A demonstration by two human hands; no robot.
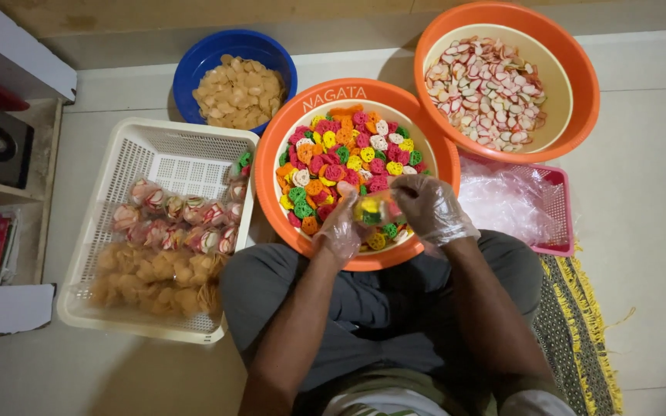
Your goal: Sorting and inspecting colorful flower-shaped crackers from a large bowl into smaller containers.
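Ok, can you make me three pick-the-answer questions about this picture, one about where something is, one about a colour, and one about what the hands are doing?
1. Where is the white basket?
A. On the person's left
B. On the person's right
C. Behind the orange basins

2. What colour is the basin that holds the plain tan crackers?
A. Orange
B. Blue
C. Pink

3. What are the left hand and the right hand doing?
A. Resting flat on the floor
B. Holding a small clear bag of coloured crackers between them
C. Lifting the white basket

Answers:
1. A, since it sits by the left knee, with packed bags inside.
2. B, since its rim and wall are blue.
3. B, since both gloved hands meet on the bag over the middle orange basin.
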